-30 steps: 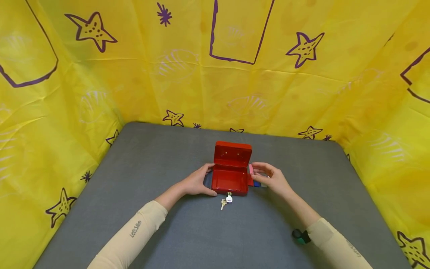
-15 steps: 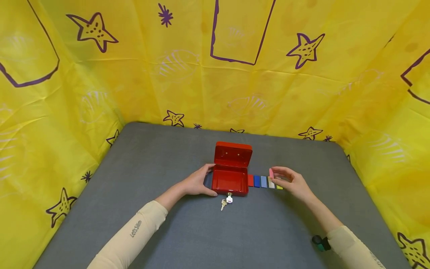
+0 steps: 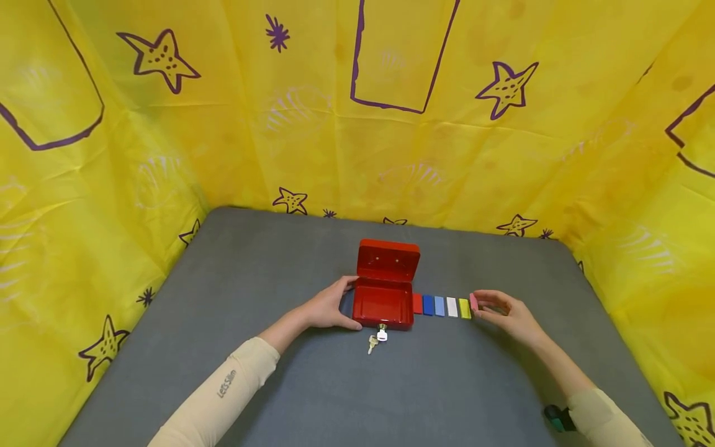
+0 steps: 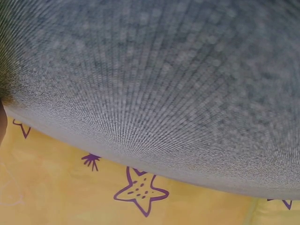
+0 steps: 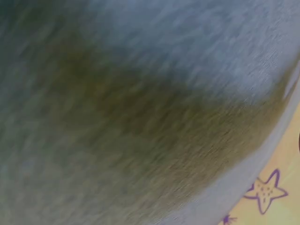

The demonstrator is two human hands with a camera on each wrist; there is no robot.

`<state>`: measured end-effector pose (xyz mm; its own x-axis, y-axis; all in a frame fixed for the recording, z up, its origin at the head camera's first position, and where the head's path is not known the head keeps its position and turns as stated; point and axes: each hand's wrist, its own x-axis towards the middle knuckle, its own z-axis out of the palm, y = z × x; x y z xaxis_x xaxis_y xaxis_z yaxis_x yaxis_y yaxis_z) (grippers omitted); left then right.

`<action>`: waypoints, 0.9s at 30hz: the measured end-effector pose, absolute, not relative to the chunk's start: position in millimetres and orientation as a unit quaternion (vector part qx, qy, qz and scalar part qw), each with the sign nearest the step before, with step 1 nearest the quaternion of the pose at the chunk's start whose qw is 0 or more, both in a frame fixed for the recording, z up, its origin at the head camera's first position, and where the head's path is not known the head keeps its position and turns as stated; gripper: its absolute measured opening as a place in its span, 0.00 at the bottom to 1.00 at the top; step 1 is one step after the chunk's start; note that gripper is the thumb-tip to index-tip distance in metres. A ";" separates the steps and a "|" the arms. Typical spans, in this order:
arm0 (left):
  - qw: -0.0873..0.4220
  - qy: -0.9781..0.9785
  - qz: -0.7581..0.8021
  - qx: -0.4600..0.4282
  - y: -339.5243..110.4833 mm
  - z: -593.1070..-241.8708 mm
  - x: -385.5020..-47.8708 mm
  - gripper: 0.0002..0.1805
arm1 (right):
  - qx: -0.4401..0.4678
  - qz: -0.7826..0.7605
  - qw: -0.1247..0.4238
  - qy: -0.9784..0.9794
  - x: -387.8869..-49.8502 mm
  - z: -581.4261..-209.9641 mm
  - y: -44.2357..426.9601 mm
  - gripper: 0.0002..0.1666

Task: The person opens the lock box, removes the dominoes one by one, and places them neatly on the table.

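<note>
A red cash box [image 3: 383, 304] stands on the table with its lid [image 3: 388, 261] raised and its inside showing bare. My left hand [image 3: 325, 307] holds the box at its left side, thumb by the front corner and fingers by the back one. One key [image 3: 382, 334] sits in the front lock, and a second key [image 3: 372, 344] hangs or lies beside it. To the right runs a row of small flat blocks: red [image 3: 418, 304], dark blue [image 3: 428, 305], light blue [image 3: 439, 306], white [image 3: 452, 307] and yellow [image 3: 465, 309]. At its right end my right hand [image 3: 512, 320] pinches a pink block [image 3: 474, 303].
The grey table [image 3: 335, 397] is enclosed by yellow cloth walls [image 3: 313, 149] with purple starfish drawings. A dark strap-like device [image 3: 558, 418] sits at the right wrist. Both wrist views show mostly grey table surface [image 4: 150, 84] and the cloth.
The right hand has carried the pink block rightward from beside the box, past the other blocks, to the row's right end. The left hand has stayed on the box.
</note>
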<state>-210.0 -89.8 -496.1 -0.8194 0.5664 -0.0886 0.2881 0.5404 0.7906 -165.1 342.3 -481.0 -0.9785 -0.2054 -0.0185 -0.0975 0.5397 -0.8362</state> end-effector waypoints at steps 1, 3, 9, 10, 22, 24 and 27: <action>0.169 0.861 0.410 0.249 -89.9 -496.7 -209.4 0.56 | -0.088 -0.473 0.058 0.875 -163.8 -482.5 344.7 0.28; 0.169 0.859 0.412 0.254 -90.1 -497.7 -208.4 0.56 | -0.091 -0.472 0.058 0.875 -161.7 -485.7 349.2 0.28; 0.170 0.852 0.422 0.260 -89.7 -498.1 -206.8 0.56 | -0.080 -0.463 0.056 0.881 -157.2 -490.3 357.0 0.29; 0.170 0.852 0.421 0.260 -89.4 -497.9 -206.8 0.56 | -0.078 -0.462 0.056 0.882 -156.8 -490.2 357.9 0.29; 0.167 0.860 0.413 0.251 -89.0 -495.5 -208.6 0.56 | -0.092 -0.400 0.055 0.910 -160.8 -488.4 367.1 0.30; 0.170 0.862 0.410 0.246 -89.5 -495.2 -209.1 0.56 | -0.100 -0.391 0.050 0.914 -161.8 -485.2 365.3 0.30; 0.171 0.861 0.411 0.245 -90.0 -493.8 -209.2 0.55 | -0.114 -0.374 0.035 0.920 -164.3 -482.3 362.1 0.28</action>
<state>-209.2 -90.0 -493.8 -0.8217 0.5621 -0.0942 0.2804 0.5426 0.7918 -164.3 362.1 -482.3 -0.9714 -0.2365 0.0216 -0.1845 0.6941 -0.6958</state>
